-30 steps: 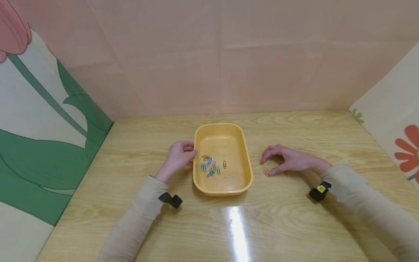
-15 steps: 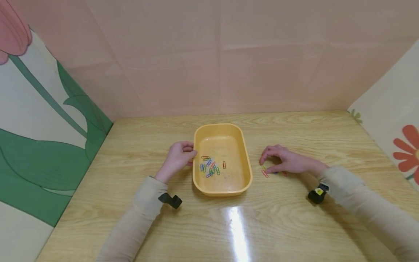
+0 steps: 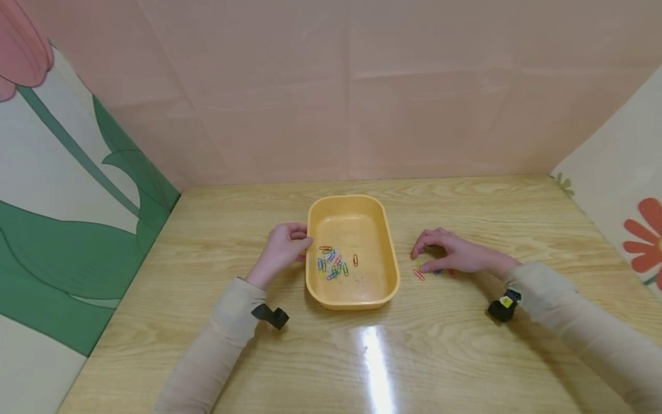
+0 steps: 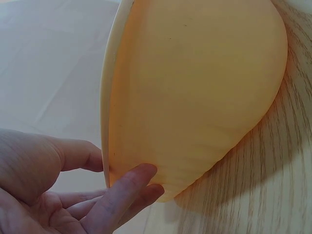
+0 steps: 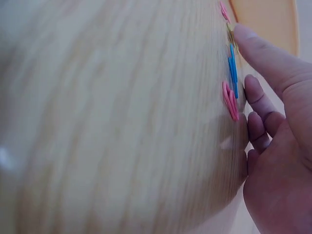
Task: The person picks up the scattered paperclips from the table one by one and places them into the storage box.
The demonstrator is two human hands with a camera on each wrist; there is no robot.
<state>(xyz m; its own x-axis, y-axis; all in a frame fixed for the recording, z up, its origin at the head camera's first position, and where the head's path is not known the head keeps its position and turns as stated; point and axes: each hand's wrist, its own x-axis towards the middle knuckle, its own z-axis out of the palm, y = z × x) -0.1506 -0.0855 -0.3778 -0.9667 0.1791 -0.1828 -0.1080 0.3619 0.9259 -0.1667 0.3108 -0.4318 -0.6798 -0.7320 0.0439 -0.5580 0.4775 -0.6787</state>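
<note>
A yellow plastic tray point(image 3: 385, 287) stands mid-table with several coloured paper clips point(image 3: 333, 264) lying in its left half. The left hand point(image 3: 283, 247) grips its left rim, with the thumb on one side and fingers on the other, as the left wrist view shows of the tray wall point(image 4: 204, 87). Right of the tray, the right hand point(image 3: 457, 252) is low over the table. Its thumb and forefinger are apart, either side of a yellow paper clip point(image 5: 230, 34). A pink paper clip point(image 3: 419, 275) lies by the thumb. A blue paper clip point(image 5: 233, 70) and another pink one point(image 5: 230, 101) lie below the palm.
The wooden table point(image 3: 445, 356) runs back to a pink-covered wall point(image 3: 351, 92). Flower-patterned panels stand at the left point(image 3: 77, 230) and the right point(image 3: 620, 190). Each wrist carries a small black camera point(image 3: 501, 309).
The right thumb and forefinger have shifted slightly and the yellow clip has slid a little to the left. More of the blue clip shows under the hand. The left hand and tray stay put.
</note>
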